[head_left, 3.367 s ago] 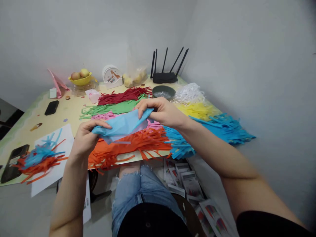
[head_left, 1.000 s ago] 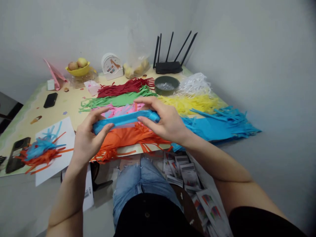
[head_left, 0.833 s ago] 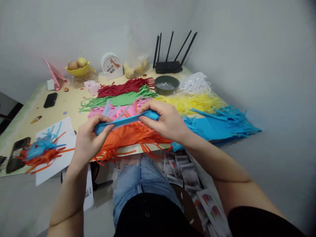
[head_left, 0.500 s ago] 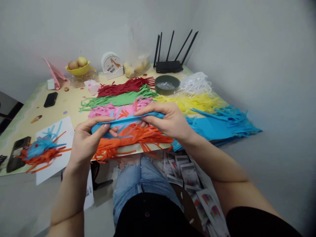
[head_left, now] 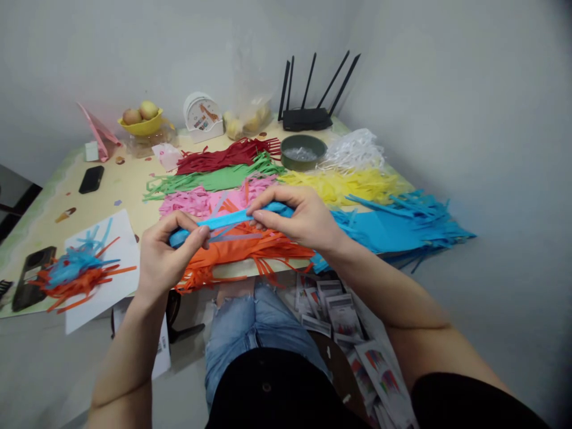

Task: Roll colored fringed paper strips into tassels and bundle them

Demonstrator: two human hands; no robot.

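Observation:
A narrow band of blue tissue paper [head_left: 227,220] stretches between my hands above the near table edge. My left hand [head_left: 172,247] pinches its left end between thumb and fingers. On the other end, my right hand [head_left: 299,214] is closed, with thumb and fingertips pressed together; a bit of blue shows above its palm. Behind and below the band lie orange fringed paper [head_left: 241,247] and pink fringed paper [head_left: 187,201]. A pile of blue fringed paper [head_left: 388,229] rests to the right of my right hand.
Green [head_left: 218,177], dark red [head_left: 227,156] and yellow fringed paper [head_left: 344,185] lie further back, near a round tin [head_left: 303,164] and a black router [head_left: 307,119]. At left, a tassel of blue and orange strips [head_left: 78,271] sits on a white sheet [head_left: 100,307].
The blue paper between my hands has become narrower and tighter. My left hand has shifted slightly right, its thumb now over the band. My right hand has barely moved.

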